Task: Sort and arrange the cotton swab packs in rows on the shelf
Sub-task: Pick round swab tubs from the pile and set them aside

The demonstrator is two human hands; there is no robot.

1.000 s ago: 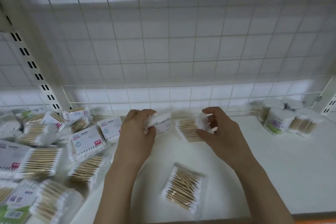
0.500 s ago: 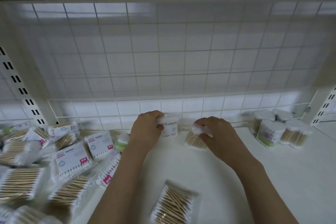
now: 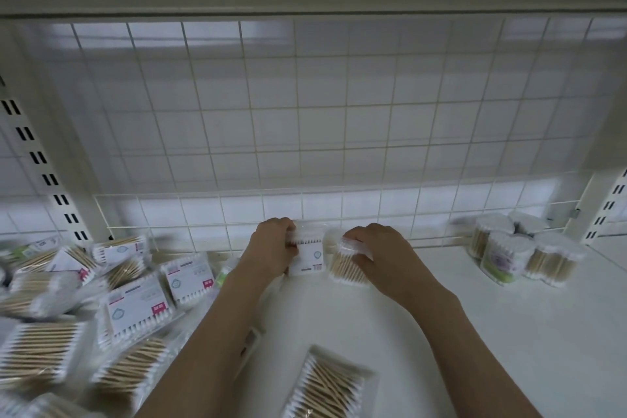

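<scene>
My left hand [image 3: 271, 248] grips a swab pack with a white label [image 3: 310, 254], held upright at the back of the white shelf [image 3: 509, 332] against the wire grid. Right beside it, my right hand [image 3: 380, 254] grips a second pack showing its wooden sticks [image 3: 346, 268], also at the back edge. The two packs stand side by side, almost touching. Another clear pack of swabs [image 3: 325, 387] lies flat on the shelf near the front, between my forearms.
A loose heap of several swab packs [image 3: 84, 309] fills the shelf's left side. Several round swab tubs [image 3: 522, 251] stand at the back right. A wire grid panel [image 3: 305, 132] backs the shelf, with slotted uprights [image 3: 44, 159] at both ends.
Both hands carried their packs from mid-shelf to the back, setting them upright against the grid. The view has moved closer to the shelf.
</scene>
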